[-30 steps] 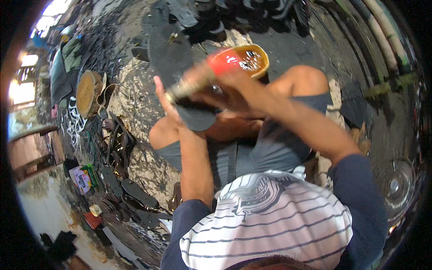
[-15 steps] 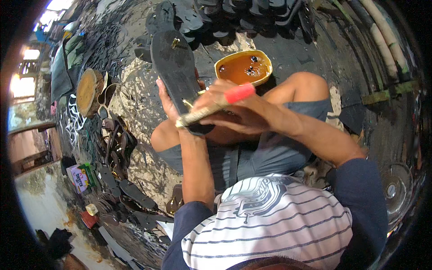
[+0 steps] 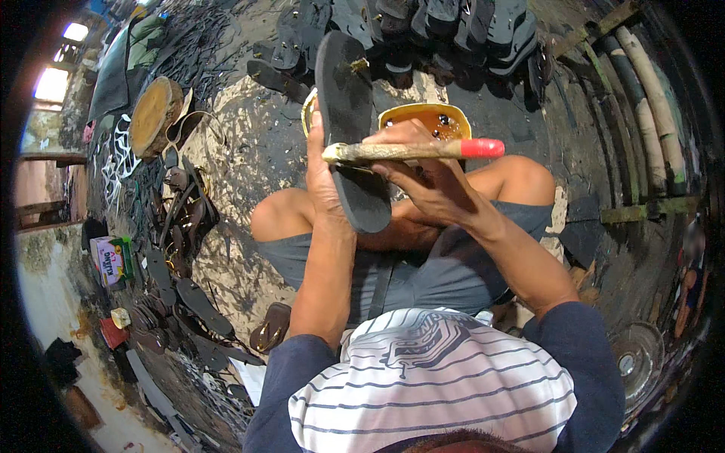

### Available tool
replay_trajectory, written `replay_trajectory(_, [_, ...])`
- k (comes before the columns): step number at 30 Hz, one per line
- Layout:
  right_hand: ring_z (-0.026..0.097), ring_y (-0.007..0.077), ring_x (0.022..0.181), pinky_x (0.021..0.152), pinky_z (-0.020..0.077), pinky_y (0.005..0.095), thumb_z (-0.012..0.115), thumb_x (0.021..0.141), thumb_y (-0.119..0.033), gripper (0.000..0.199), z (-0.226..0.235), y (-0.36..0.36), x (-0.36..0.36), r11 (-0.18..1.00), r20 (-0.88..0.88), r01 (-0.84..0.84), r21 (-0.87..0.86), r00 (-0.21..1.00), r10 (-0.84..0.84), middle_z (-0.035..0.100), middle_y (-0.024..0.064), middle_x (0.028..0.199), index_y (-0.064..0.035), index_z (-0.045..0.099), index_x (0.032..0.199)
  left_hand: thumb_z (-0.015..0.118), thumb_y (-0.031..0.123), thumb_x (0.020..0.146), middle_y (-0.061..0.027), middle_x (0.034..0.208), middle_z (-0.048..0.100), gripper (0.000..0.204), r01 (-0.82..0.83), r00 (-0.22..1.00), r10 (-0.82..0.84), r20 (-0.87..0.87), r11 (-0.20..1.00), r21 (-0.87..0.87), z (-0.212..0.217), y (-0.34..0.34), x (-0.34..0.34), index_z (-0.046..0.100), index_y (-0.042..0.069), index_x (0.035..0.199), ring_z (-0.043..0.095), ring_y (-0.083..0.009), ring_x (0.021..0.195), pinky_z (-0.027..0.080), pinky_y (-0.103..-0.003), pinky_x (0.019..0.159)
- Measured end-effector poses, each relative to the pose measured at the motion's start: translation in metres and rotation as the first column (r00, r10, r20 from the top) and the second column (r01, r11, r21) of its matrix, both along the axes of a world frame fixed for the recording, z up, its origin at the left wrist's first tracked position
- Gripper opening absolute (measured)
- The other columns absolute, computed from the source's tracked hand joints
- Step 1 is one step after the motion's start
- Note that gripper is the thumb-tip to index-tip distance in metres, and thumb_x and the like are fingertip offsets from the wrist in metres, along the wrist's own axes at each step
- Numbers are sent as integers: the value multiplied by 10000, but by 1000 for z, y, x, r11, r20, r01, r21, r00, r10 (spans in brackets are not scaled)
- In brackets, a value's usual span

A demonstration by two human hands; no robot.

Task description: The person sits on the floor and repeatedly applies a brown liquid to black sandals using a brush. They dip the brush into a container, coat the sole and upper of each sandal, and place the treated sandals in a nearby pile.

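My left hand [image 3: 326,177] holds a dark sandal sole [image 3: 349,124] up in front of me, gripping it from the left edge. My right hand [image 3: 423,177] grips a brush [image 3: 411,150] with a pale, glue-caked shaft and a red end, lying crosswise over the sole's middle. Just beyond the hands sits a yellow bowl [image 3: 427,115] of brown glue on the ground. I sit with bare knees drawn up, in grey shorts and a striped shirt.
Rows of dark sandal soles [image 3: 445,30] lie at the top. A round wooden block [image 3: 153,115] stands at the upper left. Straps and sole pieces [image 3: 181,226] litter the left side, with a small coloured box [image 3: 109,260]. A fan [image 3: 638,362] sits lower right.
The sole has been raised and turned more upright. The brush left the glue bowl and swung flat across the sole, its red end now pointing right.
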State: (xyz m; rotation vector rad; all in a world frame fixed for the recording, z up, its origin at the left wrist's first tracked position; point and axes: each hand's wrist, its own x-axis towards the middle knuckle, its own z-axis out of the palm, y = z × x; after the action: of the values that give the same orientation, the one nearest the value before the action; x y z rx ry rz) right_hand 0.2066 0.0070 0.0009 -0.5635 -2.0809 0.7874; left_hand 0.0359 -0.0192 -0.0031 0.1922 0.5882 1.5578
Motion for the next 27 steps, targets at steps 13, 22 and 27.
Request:
replay_trajectory(13, [617,129,1063,947,500,296,685,994,-136,297,51,17,59,862,-267,200,-466,897,-353,681,59,1146,-4,610,1249,493,598,1018,-149,1264,613,633,27,1000,-27,-10,998,-59,-26,219,-50,513,85,1388,646,-315,1036,571,-475,848])
replay_trajectory(22, [632,154,1047,957,485,334,694,1003,-237,316,11,69,98,754,-106,555,-351,777,-621,697,56,1108,-19,679,1231,596,404,1030,-83,1377,631,529,-134,439,-10,-898,988,-76,-15,61,-192,541,116,1470,610,-200,1219,486,-355,984])
replay_trajectory(27, [588,99,723,665,483,279,734,963,-407,406,9,106,94,646,165,627,-436,761,-628,713,57,916,-5,753,1016,636,434,986,-196,1331,663,594,-659,-192,-570,-799,678,-325,-75,-281,-316,588,8,1397,624,-309,1252,459,-388,1066])
